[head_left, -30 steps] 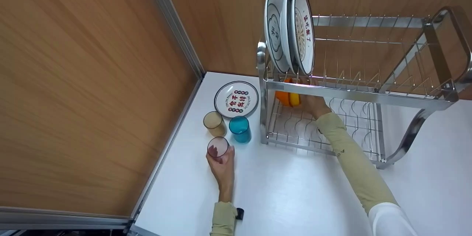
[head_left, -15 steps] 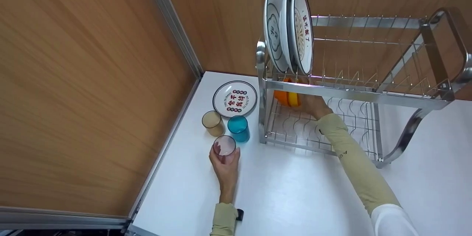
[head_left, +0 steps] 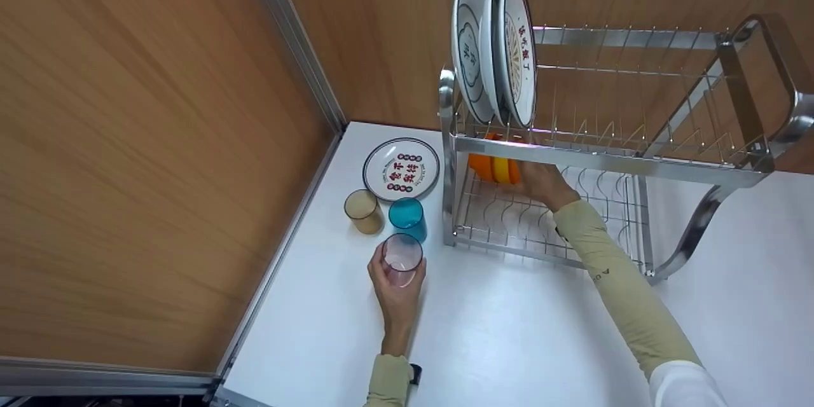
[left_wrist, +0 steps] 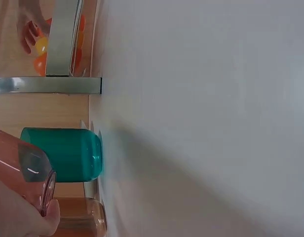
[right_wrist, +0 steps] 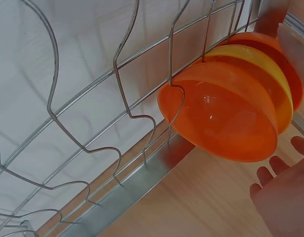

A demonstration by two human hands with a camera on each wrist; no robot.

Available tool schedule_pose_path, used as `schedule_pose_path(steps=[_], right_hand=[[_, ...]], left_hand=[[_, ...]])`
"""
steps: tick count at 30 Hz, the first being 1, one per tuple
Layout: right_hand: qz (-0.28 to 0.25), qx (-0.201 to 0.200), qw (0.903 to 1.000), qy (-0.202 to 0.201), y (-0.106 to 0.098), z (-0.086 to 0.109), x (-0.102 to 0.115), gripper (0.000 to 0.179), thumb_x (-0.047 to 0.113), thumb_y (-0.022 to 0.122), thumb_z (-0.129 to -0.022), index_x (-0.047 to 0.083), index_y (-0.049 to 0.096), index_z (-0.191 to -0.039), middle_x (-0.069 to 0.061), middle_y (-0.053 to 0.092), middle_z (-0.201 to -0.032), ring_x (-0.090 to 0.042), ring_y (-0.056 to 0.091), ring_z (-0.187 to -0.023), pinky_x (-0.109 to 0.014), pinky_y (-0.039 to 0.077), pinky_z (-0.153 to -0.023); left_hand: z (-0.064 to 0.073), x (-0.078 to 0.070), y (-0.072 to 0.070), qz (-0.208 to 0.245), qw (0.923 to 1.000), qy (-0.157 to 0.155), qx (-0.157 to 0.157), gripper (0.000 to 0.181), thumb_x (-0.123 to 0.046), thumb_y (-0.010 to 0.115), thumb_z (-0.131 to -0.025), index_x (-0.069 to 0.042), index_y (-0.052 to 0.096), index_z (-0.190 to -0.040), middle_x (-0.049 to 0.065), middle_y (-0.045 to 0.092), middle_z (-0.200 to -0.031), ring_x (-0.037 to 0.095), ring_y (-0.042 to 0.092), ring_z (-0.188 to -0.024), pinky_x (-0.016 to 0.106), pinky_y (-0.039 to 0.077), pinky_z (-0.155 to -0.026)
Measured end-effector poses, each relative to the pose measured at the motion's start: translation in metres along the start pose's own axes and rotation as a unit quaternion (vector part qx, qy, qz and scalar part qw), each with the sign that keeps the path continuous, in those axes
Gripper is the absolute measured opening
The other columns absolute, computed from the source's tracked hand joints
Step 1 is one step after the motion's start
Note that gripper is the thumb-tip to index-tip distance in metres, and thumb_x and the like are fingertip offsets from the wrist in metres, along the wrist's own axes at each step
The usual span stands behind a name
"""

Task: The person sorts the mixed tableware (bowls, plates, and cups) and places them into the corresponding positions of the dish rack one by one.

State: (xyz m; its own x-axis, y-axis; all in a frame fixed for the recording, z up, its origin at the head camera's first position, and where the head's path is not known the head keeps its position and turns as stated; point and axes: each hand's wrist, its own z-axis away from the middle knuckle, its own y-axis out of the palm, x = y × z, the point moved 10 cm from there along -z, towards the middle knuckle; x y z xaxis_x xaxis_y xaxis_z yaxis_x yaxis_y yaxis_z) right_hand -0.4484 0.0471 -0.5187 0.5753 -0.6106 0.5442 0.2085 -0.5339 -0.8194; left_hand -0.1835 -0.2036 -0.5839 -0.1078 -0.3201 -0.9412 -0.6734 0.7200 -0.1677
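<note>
Pink glass [head_left: 402, 257], one: gripped by the left hand [head_left: 398, 302], thumb and fingers curled round it; apparently raised and tilted, inward from the left edge of the desk [head_left: 509, 331]. Bowls [right_wrist: 216, 116], three: nested upright, rack [head_left: 604, 161] lower tier, left end; right hand [head_left: 548, 184] beside them, fingers spread, contact uncertain. Plates [head_left: 518, 51], three: upper tier, left end. Judged done: bowls and these plates racked. Outside the rack: pink glass, teal glass [head_left: 408, 221], amber glass [head_left: 364, 213]; flat plate [head_left: 402, 169], far-left corner.

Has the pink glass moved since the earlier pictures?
Yes. In the head view, the pink glass, held in the left hand, has moved rightward, closer to the metal dish rack.
</note>
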Motion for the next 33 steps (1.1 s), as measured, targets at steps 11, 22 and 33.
schedule_pose_path(steps=[11,22,33], right_hand=[[-0.057,-0.017,0.9982,0.000,-0.004,0.013,0.011,0.102,0.030,0.087,-0.083,0.029,0.020,-0.160,-0.007,0.033,-0.158,-0.029,0.041,-0.140,-0.054,0.032,-0.119],[0.022,-0.062,0.9952,-0.072,-0.016,0.035,0.039,0.119,0.037,0.087,-0.083,0.023,0.003,-0.166,-0.003,0.000,-0.172,-0.035,0.017,-0.151,-0.061,0.010,-0.124],[0.042,-0.123,0.9830,-0.130,-0.025,0.070,0.068,0.085,0.029,0.088,-0.083,0.002,0.043,-0.150,-0.019,0.034,-0.157,-0.036,0.035,-0.142,-0.057,0.034,-0.118]], left_hand=[[0.008,-0.020,0.014,-0.027,0.9977,0.054,0.032,0.085,-0.014,0.093,-0.076,-0.011,0.046,-0.146,0.011,0.045,-0.141,0.032,0.044,-0.135,0.058,0.041,-0.112],[0.018,-0.037,0.029,-0.057,0.9931,0.079,0.066,0.087,-0.014,0.095,-0.072,-0.017,0.049,-0.146,0.011,0.042,-0.143,0.034,0.041,-0.135,0.062,0.043,-0.109],[0.035,-0.061,0.045,-0.070,0.9853,0.124,0.095,0.090,-0.014,0.096,-0.070,-0.018,0.049,-0.146,0.011,0.041,-0.144,0.033,0.043,-0.134,0.055,0.050,-0.104]])
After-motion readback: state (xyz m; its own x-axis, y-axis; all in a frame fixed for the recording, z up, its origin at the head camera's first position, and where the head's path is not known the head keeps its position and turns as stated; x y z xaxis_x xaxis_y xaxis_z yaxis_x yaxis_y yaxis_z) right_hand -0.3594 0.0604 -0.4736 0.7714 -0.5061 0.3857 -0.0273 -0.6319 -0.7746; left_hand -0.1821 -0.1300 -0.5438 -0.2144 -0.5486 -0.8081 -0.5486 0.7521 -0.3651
